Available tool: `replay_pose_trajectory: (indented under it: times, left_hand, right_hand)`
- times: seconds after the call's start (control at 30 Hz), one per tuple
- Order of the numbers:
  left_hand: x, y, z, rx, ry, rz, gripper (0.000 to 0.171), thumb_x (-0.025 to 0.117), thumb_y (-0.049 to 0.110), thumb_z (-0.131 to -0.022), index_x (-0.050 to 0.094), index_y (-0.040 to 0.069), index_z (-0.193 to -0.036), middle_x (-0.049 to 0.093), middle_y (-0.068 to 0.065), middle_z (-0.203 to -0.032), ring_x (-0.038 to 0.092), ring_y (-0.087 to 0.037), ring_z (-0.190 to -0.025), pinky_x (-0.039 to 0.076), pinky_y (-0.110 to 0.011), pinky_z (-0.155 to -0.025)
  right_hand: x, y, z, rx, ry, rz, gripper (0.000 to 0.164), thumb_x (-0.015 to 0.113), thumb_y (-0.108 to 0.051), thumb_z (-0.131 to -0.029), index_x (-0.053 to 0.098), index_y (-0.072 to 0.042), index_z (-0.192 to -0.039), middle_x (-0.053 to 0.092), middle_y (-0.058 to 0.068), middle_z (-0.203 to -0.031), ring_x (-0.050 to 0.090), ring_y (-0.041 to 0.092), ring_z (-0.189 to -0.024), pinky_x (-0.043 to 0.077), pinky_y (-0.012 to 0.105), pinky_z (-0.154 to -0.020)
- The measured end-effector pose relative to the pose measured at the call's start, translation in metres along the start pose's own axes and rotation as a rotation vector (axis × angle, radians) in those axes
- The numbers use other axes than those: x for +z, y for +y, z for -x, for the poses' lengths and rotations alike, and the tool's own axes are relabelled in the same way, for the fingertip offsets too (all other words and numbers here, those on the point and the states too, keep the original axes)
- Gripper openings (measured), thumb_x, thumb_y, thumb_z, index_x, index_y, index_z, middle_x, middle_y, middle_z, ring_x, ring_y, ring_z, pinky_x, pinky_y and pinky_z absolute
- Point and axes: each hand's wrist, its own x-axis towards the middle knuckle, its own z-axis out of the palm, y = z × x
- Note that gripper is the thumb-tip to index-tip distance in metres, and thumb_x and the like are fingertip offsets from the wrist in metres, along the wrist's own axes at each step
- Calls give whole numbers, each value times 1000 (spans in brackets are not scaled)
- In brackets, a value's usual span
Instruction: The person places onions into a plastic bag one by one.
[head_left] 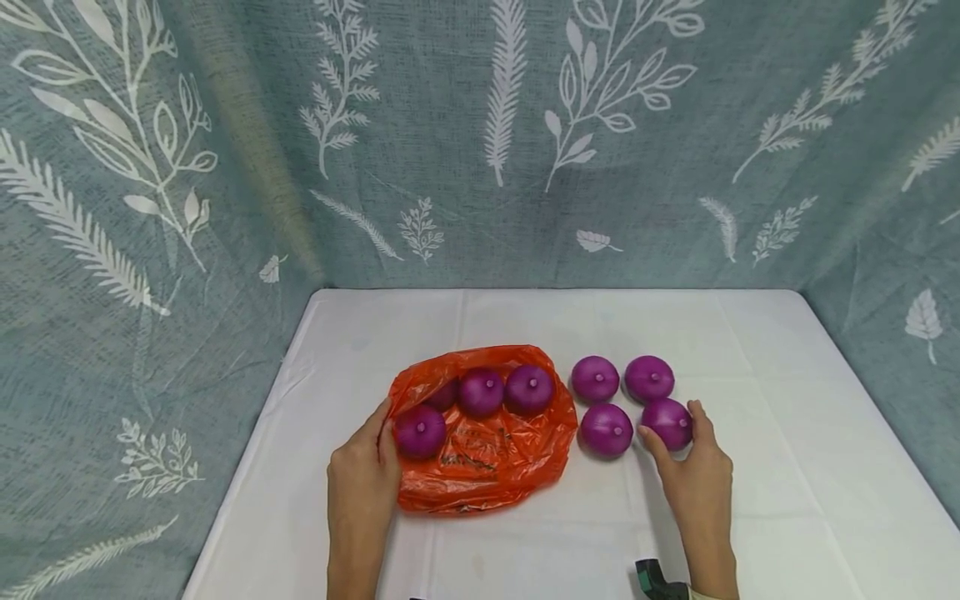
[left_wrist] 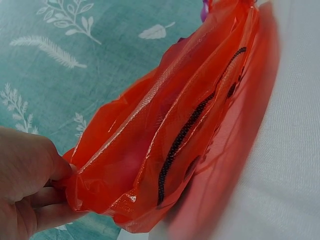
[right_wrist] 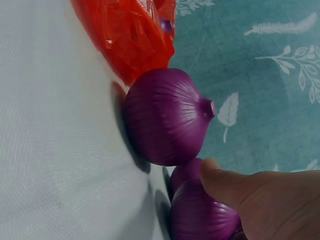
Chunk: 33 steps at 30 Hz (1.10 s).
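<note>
An orange-red plastic bag (head_left: 517,454) lies with its mouth spread, several purple onions (head_left: 421,431) in it, one partly hidden by the bag's side. My left hand (head_left: 365,471) pinches the bag's left rim; in the left wrist view, thumb and fingers (left_wrist: 47,205) hold the thin plastic. Right of the bag, my right hand (head_left: 693,479) grips a purple onion (head_left: 667,423) between thumb and fingers. Beside it on the left sits another onion (head_left: 606,431), large in the right wrist view. Two more onions, one at left (head_left: 595,379) and one at right (head_left: 649,378), stand just behind.
A white cloth covers the table (head_left: 772,433). Blue-green curtains (head_left: 450,167) with white leaf prints hang behind it and on both sides. Near the right wrist a small dark strap piece (head_left: 660,582) shows.
</note>
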Motion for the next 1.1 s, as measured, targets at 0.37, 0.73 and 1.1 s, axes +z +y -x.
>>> replay_pose_trajectory:
  times: [0.37, 0.73, 1.1]
  left_hand:
    - [0, 1, -1, 7, -5, -2, 38, 68, -2, -100, 68, -3, -138, 71, -26, -128, 71, -41, -114, 59, -52, -87]
    - [0, -1, 0, 6, 15, -11, 37, 69, -2, -100, 68, -3, -137, 71, -25, -128, 71, -42, -114, 59, -52, -86]
    - [-2, 0, 1, -8, 6, -17, 38, 68, -1, -101, 68, -3, -138, 71, -25, -129, 71, -41, -115, 59, -52, -87]
  right_hand:
    - [0, 6, -1, 44, -39, -2, 89, 89, -31, -89, 43, 8, -155, 51, 34, -149, 50, 50, -139, 45, 62, -111]
    - [-2, 8, -3, 0, -6, -52, 80, 92, -26, -84, 54, 6, -147, 60, 32, -139, 54, 50, -134, 48, 63, -107]
    - [-15, -8, -8, -78, 66, -117, 81, 93, -20, -83, 54, -1, -152, 60, 26, -144, 56, 42, -136, 49, 54, -106]
